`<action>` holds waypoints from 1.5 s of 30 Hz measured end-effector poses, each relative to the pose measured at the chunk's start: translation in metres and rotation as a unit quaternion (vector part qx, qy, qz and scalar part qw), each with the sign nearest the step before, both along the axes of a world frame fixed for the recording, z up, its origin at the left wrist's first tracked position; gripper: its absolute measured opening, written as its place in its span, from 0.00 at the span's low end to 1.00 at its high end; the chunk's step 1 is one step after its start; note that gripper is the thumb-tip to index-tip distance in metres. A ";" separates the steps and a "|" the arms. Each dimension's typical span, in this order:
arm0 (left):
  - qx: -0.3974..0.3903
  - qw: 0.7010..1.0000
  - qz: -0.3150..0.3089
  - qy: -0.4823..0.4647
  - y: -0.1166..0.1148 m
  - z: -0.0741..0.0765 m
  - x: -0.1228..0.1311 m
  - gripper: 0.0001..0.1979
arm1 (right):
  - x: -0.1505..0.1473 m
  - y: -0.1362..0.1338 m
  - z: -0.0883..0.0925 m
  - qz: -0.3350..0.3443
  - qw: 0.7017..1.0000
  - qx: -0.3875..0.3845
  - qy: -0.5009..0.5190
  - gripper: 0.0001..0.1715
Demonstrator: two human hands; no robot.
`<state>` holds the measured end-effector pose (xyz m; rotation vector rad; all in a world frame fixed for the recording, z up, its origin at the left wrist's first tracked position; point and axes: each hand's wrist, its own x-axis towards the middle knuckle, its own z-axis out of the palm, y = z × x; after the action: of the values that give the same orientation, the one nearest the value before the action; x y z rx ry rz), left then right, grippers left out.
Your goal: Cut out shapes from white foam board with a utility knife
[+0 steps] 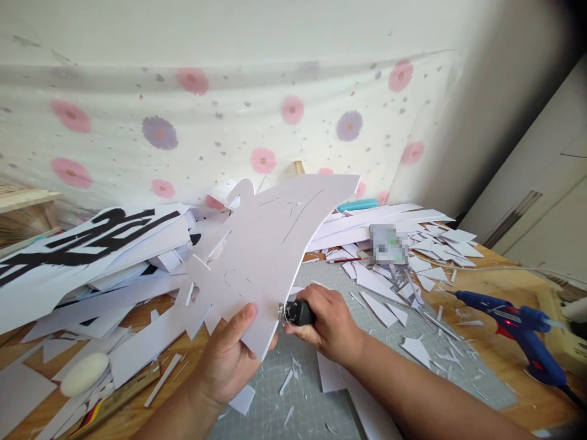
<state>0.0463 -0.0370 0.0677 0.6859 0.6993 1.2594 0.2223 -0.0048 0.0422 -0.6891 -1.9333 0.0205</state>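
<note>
My left hand is closed on the lower corner of a large white foam board cut-out, thumb on its face. The board is tilted up in front of me, with a curved right edge, irregular notches on the left and thin pencil-like lines on it. In my right hand is a small black tool with a shiny metal head, held against the board's right edge near the bottom. The tool's exact kind is hard to make out. Beneath both hands lies a grey-green cutting mat strewn with white scraps.
A blue glue gun with a lit red light rests on the wooden table at right. Foam board offcuts pile up beyond the mat. At left are sheets with black lettering, a white oval object and a ruler-like strip.
</note>
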 end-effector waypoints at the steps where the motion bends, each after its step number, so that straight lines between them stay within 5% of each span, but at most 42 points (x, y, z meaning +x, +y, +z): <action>1: -0.001 1.000 0.000 -0.001 0.000 -0.001 0.000 0.19 | 0.000 0.000 0.000 -0.001 1.000 0.000 0.003 0.27; 14: -0.028 1.000 0.011 0.007 -0.004 0.004 0.002 0.26 | 0.004 0.002 0.003 -0.021 0.999 -0.012 0.032 0.29; 40: -0.082 0.996 0.017 0.015 -0.007 -0.003 -0.003 0.24 | 0.024 0.015 0.011 -0.132 0.989 -0.008 0.061 0.32; 45: -0.085 0.996 0.027 0.022 -0.005 -0.003 -0.002 0.24 | 0.021 0.013 0.010 -0.081 0.996 0.028 0.022 0.32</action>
<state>0.0441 -0.0421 0.0652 0.5597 0.8550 1.2208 0.2429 0.0086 0.0526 -0.7995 -1.8238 -0.1182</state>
